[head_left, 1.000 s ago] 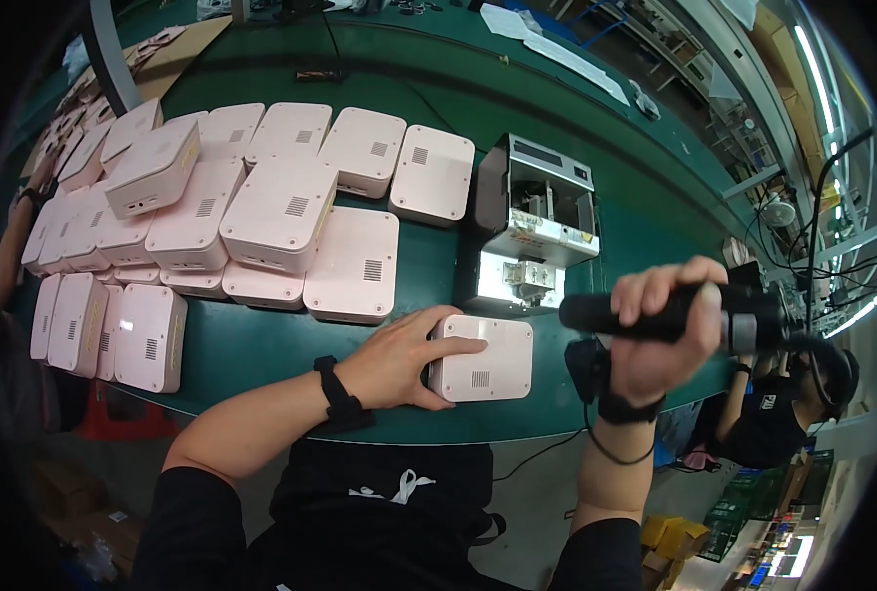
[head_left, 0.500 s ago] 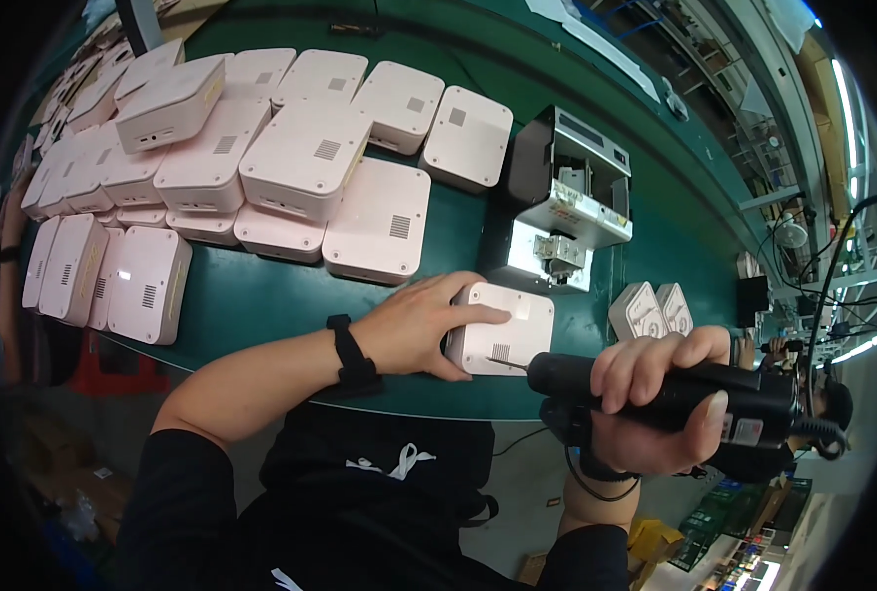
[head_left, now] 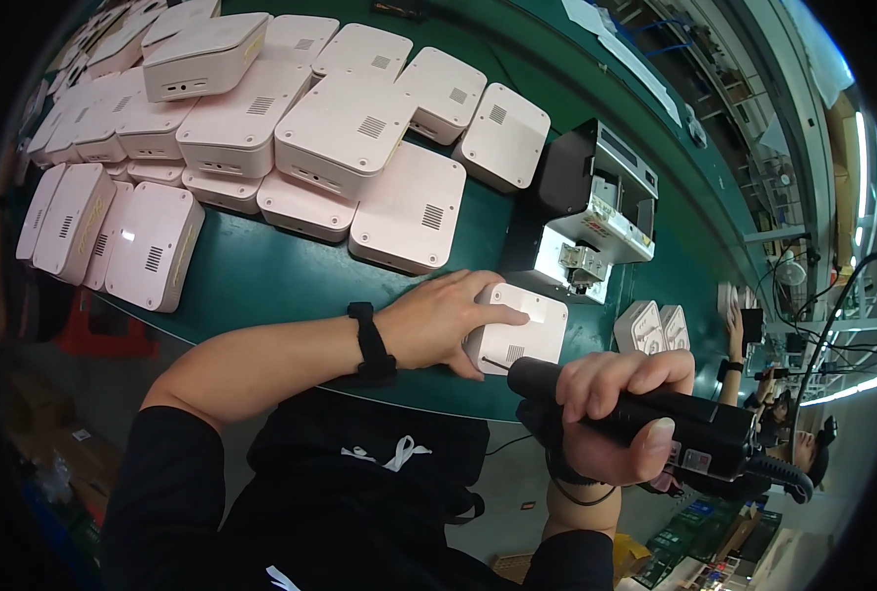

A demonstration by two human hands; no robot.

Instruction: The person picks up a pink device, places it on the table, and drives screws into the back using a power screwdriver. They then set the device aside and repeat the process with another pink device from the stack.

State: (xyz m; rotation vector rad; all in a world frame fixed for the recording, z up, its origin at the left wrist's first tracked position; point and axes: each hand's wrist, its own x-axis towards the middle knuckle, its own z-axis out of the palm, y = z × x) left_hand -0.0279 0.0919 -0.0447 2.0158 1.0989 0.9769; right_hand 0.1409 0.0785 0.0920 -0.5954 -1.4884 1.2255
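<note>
A white square plastic housing [head_left: 537, 333] with a vent grille and corner holes lies on the green tabletop. My left hand [head_left: 433, 323] grips it from the left, thumb toward the near edge and index finger stretched across the top. In my right hand [head_left: 611, 409] is a black corded electric screwdriver [head_left: 699, 426], held almost level with the fingers wrapped round it. Its thin bit points left, and the tip is over the housing's near left corner. Whether the tip touches a screw there is too small to tell.
Several similar white housings [head_left: 345, 123] are stacked at the far left, with others standing on edge [head_left: 153, 246] nearer. Behind the held housing stands a black and silver screw feeder [head_left: 586, 222]. Two open white shells [head_left: 643, 327] sit to the right. Another person's hand [head_left: 735, 330] shows farther right.
The view has shifted, so the tabletop things appear displaced. The screwdriver has moved left over the housing, its tip now nearer the near left corner. My left hand keeps its grip.
</note>
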